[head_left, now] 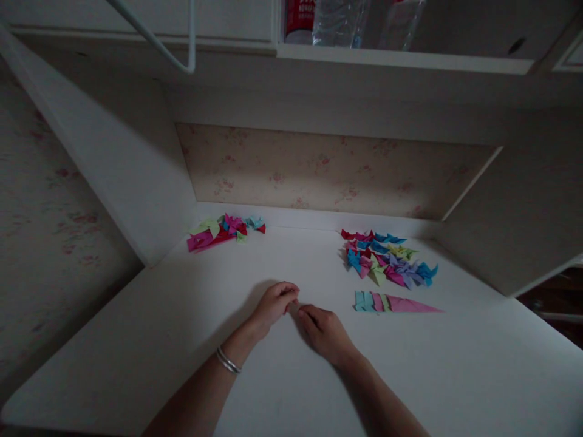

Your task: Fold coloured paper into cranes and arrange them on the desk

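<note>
My left hand (274, 304) and my right hand (324, 331) meet over the middle of the white table, fingers closed in a pinch. Between the fingertips shows a small reddish piece (287, 308), seemingly paper; its shape is mostly hidden. Right of my hands lies a long pink paper cone (412, 304), with light blue, pink and green folded strips across its wide end. Beyond it is a pile of folded paper pieces (378, 261) in blue, pink, red, green, yellow and purple. Another heap of colourful folded paper (230, 227) sits at the back left.
The white table (182, 346) ends at a back ledge below flowered wallpaper (291, 170). Side panels (505, 200) enclose it left and right. Overhead, a shelf (410, 59) holds clear plastic containers (339, 24) and a red package (299, 18). A white metal bar (155, 42) hangs at upper left.
</note>
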A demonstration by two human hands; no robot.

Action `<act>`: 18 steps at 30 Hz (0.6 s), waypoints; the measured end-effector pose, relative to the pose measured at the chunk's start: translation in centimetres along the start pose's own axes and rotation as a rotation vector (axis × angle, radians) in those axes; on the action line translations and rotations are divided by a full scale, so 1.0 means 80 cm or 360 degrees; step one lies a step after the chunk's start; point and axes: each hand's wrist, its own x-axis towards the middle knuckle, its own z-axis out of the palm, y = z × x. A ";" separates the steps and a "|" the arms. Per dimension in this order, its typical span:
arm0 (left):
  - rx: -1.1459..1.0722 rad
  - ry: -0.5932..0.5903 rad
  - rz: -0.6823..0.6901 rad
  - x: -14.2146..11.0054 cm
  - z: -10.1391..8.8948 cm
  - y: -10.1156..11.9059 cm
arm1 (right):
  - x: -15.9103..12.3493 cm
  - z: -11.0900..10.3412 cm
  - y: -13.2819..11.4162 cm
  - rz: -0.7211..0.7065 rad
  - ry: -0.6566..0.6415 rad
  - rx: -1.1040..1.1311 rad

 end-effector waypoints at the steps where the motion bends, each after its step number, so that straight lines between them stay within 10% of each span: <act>1: -0.0022 0.0001 0.0009 0.000 -0.001 0.000 | 0.000 0.000 0.000 0.0005 -0.0005 -0.0003; 18: 0.0060 -0.0009 0.0006 -0.003 0.005 0.003 | 0.001 -0.001 -0.002 -0.0010 -0.0031 0.0056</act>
